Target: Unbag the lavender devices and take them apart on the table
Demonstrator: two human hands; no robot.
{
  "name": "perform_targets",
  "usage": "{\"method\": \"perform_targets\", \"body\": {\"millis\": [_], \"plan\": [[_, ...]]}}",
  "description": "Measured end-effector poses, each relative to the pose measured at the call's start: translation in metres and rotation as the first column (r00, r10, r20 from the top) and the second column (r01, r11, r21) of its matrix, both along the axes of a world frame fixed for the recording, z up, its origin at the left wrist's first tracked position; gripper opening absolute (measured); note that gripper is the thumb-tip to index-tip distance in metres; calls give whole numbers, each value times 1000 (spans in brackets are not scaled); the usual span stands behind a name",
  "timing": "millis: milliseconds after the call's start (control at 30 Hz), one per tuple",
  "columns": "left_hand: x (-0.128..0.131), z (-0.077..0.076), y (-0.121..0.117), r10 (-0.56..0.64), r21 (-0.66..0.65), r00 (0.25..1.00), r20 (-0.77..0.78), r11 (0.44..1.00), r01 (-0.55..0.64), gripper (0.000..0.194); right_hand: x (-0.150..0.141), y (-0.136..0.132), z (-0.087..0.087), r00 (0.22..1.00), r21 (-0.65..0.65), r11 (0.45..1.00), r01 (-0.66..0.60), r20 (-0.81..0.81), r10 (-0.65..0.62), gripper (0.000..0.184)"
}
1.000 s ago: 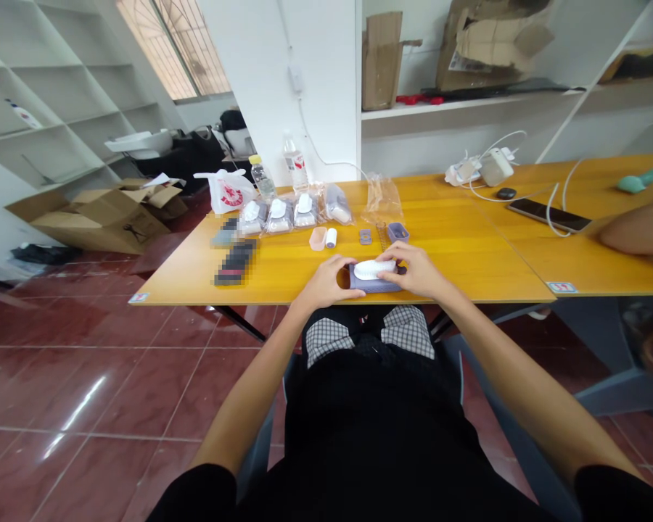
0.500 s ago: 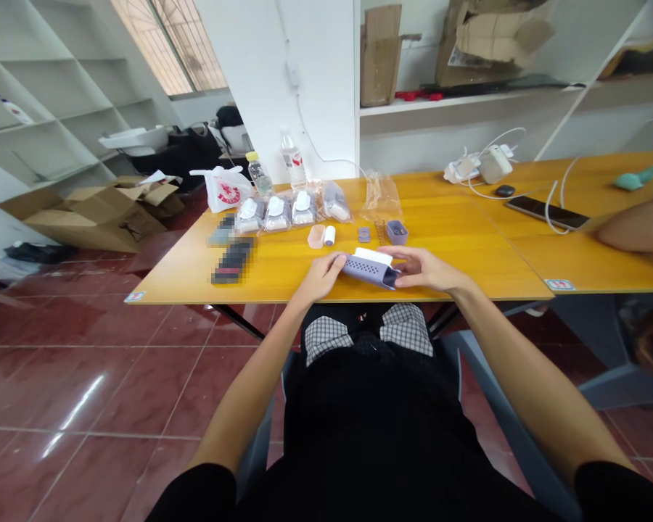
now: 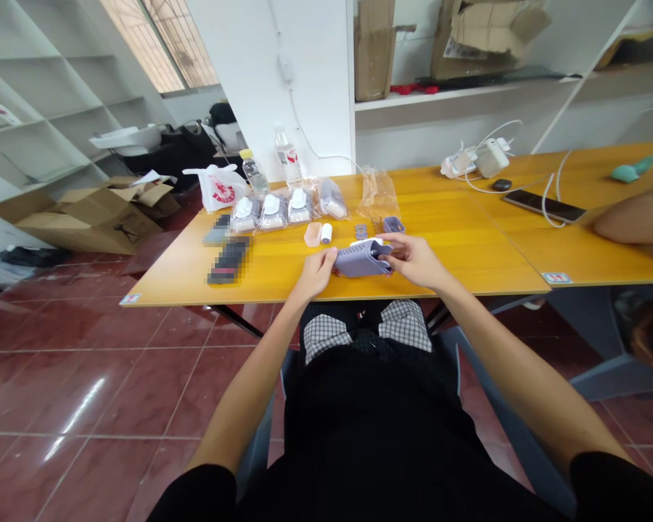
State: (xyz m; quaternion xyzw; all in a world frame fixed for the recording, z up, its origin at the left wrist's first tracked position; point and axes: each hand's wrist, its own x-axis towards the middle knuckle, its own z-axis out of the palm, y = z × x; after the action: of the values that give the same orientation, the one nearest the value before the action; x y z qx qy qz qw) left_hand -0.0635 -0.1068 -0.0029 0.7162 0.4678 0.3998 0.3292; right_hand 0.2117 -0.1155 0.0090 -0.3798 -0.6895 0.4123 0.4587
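Both of my hands hold a small lilac perforated case (image 3: pixel 358 262) just above the near edge of the yellow table (image 3: pixel 283 279). My left hand (image 3: pixel 318 270) grips its left end. Around the right end, my right hand (image 3: pixel 411 259) is closed, where a white part shows. The case is turned so its dotted side faces me. Just behind it lie a small lilac cup (image 3: pixel 393 225), a lilac clip (image 3: pixel 361 231), a pink cap (image 3: pixel 313 234) and a white cylinder (image 3: pixel 327 233).
Several clear bags of parts (image 3: pixel 275 212), two water bottles (image 3: pixel 286 156), a red-and-white bag (image 3: pixel 220 187) and blurred dark items (image 3: pixel 228 260) sit left. Chargers, cables (image 3: pixel 482 161) and a phone (image 3: pixel 543 206) lie right, where another person's arm (image 3: pixel 634 222) rests. Cardboard boxes (image 3: pixel 81 214) cover the floor at left.
The case was lying flat with its white insert up. I have lifted and rolled it so the perforated side faces me, and my right hand has closed over its right end.
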Motion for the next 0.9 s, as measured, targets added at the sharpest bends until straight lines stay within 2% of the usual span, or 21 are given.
{"method": "perform_targets", "body": {"millis": [100, 200, 300, 400, 500, 700, 800, 900], "plan": [[-1, 2, -2, -10, 37, 998, -58, 999, 12, 69, -3, -5, 6, 988, 121, 991, 63, 133, -79, 48], [-2, 5, -4, -60, 108, 989, -139, 991, 75, 56, -4, -8, 9, 943, 271, 959, 86, 288, -166, 48], [-3, 7, -6, -154, 132, 980, -129, 976, 171, 41, -2, -8, 7, 920, 359, 933, 19, 359, -157, 53], [-3, 7, -9, -256, 95, 962, -92, 960, 265, 40, 1, -5, -1, 920, 400, 913, -84, 384, -84, 54], [-2, 7, -11, -306, 55, 950, -69, 949, 309, 47, 2, -3, -9, 916, 429, 892, -140, 399, -48, 47], [-3, 7, -10, -294, 48, 953, -77, 953, 298, 59, 3, -1, -17, 909, 447, 884, -135, 412, -70, 40], [-2, 8, -10, -262, 52, 957, -123, 962, 270, 63, 7, 2, -13, 883, 390, 908, -151, 466, -53, 40], [-1, 8, -10, -231, 100, 957, -177, 963, 251, 63, 21, 7, -5, 841, 290, 938, -188, 541, 1, 48]]}}
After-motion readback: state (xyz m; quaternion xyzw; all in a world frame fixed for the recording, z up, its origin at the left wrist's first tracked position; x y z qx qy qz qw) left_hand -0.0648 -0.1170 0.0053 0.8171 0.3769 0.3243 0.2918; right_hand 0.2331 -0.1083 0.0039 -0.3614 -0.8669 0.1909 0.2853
